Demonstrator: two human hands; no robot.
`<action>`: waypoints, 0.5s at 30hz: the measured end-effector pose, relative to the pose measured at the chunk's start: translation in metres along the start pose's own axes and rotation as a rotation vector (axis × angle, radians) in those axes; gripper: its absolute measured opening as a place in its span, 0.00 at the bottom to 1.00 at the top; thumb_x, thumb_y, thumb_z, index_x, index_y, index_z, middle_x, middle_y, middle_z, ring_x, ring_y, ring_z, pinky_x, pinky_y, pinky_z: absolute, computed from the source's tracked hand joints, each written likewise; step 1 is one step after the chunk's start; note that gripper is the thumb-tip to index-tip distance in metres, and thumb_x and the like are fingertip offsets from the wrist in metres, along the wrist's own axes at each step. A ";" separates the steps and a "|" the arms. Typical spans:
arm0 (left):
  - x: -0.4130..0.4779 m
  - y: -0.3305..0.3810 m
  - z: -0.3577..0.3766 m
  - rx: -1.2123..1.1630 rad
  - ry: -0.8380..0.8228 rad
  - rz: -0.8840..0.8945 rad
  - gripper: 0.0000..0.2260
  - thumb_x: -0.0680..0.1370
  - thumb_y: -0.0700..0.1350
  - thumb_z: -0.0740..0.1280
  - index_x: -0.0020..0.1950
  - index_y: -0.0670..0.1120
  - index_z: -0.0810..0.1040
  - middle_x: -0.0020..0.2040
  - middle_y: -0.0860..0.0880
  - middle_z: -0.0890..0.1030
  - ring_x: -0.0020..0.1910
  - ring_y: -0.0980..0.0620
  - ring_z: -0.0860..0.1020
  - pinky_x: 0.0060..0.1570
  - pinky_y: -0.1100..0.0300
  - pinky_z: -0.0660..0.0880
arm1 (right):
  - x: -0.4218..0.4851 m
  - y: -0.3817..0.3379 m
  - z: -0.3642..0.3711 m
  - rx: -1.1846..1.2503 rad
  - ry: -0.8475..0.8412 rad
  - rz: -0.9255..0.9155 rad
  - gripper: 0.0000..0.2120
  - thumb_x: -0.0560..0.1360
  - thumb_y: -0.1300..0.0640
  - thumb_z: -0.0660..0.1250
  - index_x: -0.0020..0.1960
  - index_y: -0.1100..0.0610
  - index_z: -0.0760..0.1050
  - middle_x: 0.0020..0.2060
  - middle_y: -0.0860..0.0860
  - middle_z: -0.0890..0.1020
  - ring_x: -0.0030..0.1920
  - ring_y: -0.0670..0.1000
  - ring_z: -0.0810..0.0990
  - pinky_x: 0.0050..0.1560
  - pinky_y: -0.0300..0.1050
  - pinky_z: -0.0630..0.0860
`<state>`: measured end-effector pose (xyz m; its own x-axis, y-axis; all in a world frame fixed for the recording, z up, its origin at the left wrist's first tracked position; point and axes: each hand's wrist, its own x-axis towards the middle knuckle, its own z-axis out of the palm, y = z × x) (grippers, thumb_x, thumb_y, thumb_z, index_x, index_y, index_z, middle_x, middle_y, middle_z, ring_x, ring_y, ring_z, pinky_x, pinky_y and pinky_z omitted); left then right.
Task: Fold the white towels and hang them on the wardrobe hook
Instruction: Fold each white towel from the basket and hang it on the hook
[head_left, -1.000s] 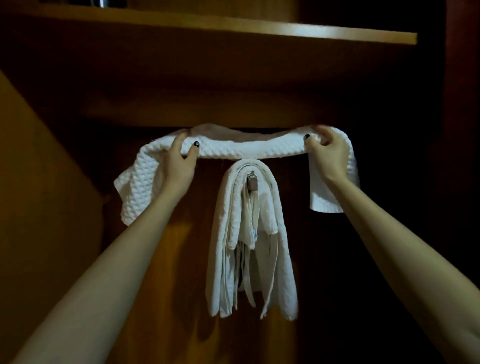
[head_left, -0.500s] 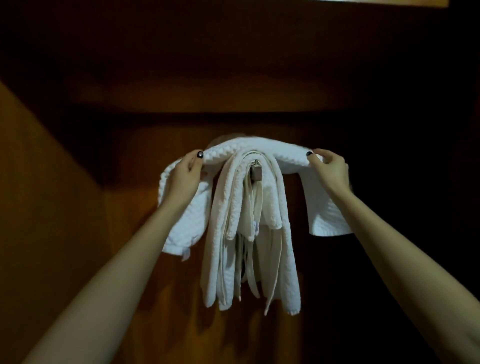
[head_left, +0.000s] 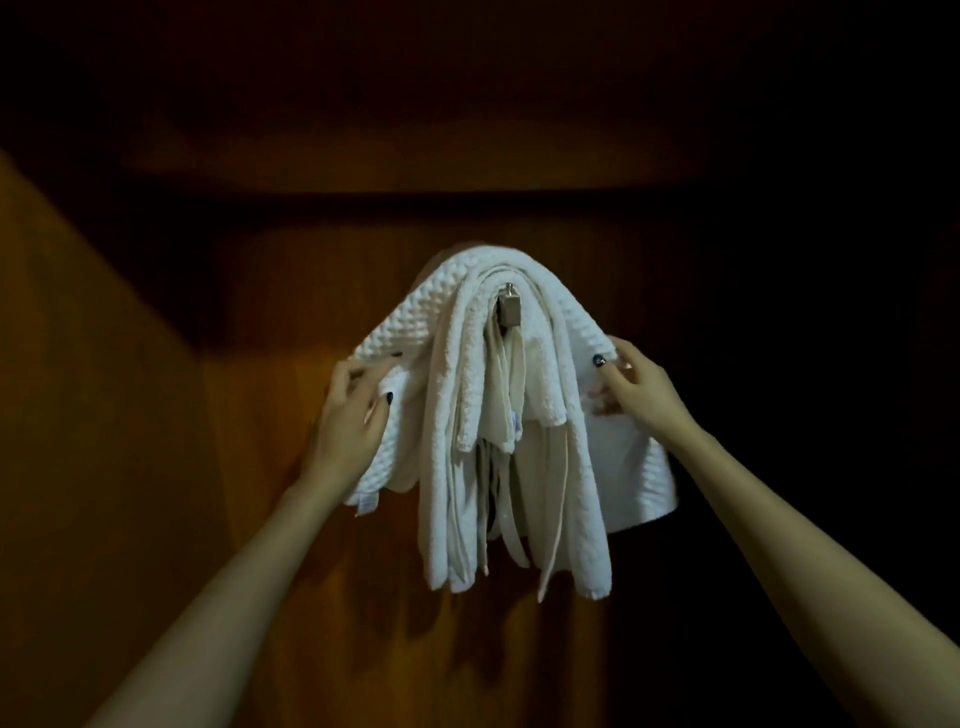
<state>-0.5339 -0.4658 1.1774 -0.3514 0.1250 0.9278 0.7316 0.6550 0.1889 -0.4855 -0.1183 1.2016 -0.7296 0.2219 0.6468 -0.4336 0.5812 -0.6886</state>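
A folded white waffle towel is draped over the metal wardrobe hook, behind a bundle of other white towels and cloth strips that hangs down from the same hook. My left hand grips the waffle towel's left hanging end. Its right hanging end is pinched at the edge by my right hand. Both ends droop down either side of the bundle.
The hook is fixed to the wardrobe's wooden back panel. A wooden side wall stands close on the left. The right side of the wardrobe is dark.
Both hands have brought the waffle towel down from a stretched horizontal hold onto the hook, and its ends now hang lower at both sides.
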 end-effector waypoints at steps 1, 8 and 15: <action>-0.006 -0.003 0.003 0.112 0.023 0.062 0.20 0.76 0.39 0.68 0.65 0.55 0.74 0.63 0.48 0.68 0.56 0.48 0.72 0.50 0.45 0.77 | -0.007 0.003 0.000 -0.057 0.011 -0.040 0.18 0.80 0.49 0.62 0.70 0.49 0.70 0.36 0.48 0.83 0.33 0.46 0.82 0.33 0.42 0.79; -0.026 -0.014 0.014 -0.137 -0.254 -0.126 0.23 0.76 0.41 0.69 0.68 0.60 0.71 0.73 0.45 0.65 0.69 0.42 0.67 0.61 0.54 0.66 | -0.028 0.014 -0.008 -0.336 -0.017 -0.327 0.33 0.77 0.52 0.66 0.73 0.30 0.54 0.58 0.45 0.69 0.49 0.43 0.72 0.48 0.33 0.70; -0.039 -0.022 0.018 -0.098 -0.176 -0.085 0.19 0.77 0.38 0.66 0.66 0.53 0.75 0.65 0.43 0.73 0.61 0.42 0.74 0.54 0.55 0.71 | -0.033 0.034 0.003 -0.216 -0.059 -0.277 0.27 0.78 0.60 0.65 0.67 0.32 0.66 0.49 0.46 0.78 0.45 0.43 0.75 0.49 0.40 0.72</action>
<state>-0.5470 -0.4717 1.1313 -0.5050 0.2062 0.8382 0.7449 0.5947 0.3025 -0.4779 -0.1079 1.1564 -0.6317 -0.0092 0.7751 -0.5021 0.7667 -0.4001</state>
